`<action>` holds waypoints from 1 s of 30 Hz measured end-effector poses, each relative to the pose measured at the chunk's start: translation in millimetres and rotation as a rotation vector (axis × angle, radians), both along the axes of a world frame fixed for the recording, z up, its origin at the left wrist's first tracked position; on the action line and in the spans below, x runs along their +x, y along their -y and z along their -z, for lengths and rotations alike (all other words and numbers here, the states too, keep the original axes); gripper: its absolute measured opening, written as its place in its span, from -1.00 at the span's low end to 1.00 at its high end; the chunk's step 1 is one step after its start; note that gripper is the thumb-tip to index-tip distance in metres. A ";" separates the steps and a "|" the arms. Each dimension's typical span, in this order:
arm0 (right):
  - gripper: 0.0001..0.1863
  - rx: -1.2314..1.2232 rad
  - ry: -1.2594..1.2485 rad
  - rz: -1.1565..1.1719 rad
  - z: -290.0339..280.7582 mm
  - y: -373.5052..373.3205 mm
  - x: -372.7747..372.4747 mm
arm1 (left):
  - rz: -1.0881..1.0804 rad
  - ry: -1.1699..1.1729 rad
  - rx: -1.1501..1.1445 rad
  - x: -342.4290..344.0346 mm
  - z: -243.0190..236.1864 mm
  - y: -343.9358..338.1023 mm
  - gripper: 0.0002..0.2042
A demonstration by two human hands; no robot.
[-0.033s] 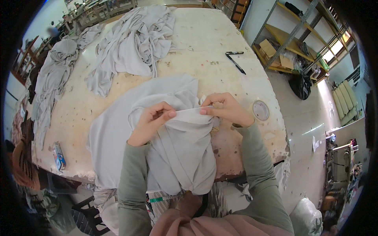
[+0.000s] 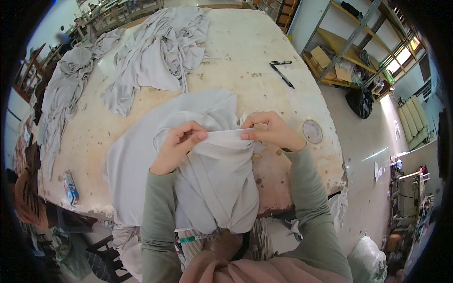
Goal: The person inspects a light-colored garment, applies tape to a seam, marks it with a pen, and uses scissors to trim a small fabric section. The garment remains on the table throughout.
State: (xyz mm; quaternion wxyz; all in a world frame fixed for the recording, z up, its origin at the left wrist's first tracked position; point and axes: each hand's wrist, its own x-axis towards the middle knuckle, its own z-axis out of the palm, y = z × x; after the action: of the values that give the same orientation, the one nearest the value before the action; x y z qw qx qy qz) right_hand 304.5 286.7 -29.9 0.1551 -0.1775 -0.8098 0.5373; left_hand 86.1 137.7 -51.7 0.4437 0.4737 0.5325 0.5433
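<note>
My left hand (image 2: pixel 181 144) pinches the edge of a light grey fabric (image 2: pixel 207 184) between thumb and fingers. My right hand (image 2: pixel 269 129) pinches the same edge further right, so a narrow band lies stretched between them. The rest of the cloth is bunched and draped over the table's front edge toward my body. Two more heaps of grey fabric (image 2: pixel 158 56) lie at the table's far left side. A roll of tape (image 2: pixel 312 131) sits right of my right hand, and a black pen-like item (image 2: pixel 283 78) lies farther back.
The large worn table (image 2: pixel 236 66) has a small blue box (image 2: pixel 71 187) near its front left. To the right stand a metal shelving rack (image 2: pixel 342 45), a black bag (image 2: pixel 359 104) and stacked cream cushions (image 2: pixel 413 120). A white sack (image 2: pixel 367 259) is at lower right. A person (image 2: pixel 63 40) appears far back left.
My left hand has shifted slightly left along the fabric edge, drawing the band between my hands a little longer. My right hand stays almost in place.
</note>
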 end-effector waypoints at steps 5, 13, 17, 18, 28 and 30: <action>-0.74 0.353 -0.120 -0.113 -6.3 -14.8 3.7 | -0.110 -0.082 0.134 -23.2 -8.9 3.2 -0.81; -0.80 0.157 -0.160 0.050 -8.1 -3.3 2.9 | -0.224 -0.101 0.210 -42.0 6.4 3.1 -0.84; -0.74 0.457 -0.282 0.501 3.0 -10.1 -0.7 | -0.880 0.228 0.255 -94.9 16.7 14.7 -0.76; -0.72 0.319 -0.184 0.472 6.8 -11.3 -0.3 | -0.899 0.337 0.292 -120.3 9.0 29.0 -0.72; -0.55 0.204 -0.093 0.103 83.8 18.9 -51.2 | -0.605 -1.102 -0.365 -86.0 83.5 178.5 -0.35; -0.56 0.362 -0.013 0.194 93.9 17.4 -69.7 | -0.735 -1.231 -0.383 -71.7 95.4 183.4 -0.37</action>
State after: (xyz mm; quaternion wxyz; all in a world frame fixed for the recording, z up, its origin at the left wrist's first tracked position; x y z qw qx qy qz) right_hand 234.8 269.3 -123.8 0.2407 -0.2207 -0.8712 0.3667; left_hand 14.4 -45.7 -147.1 -0.0705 0.3983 0.8944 0.1909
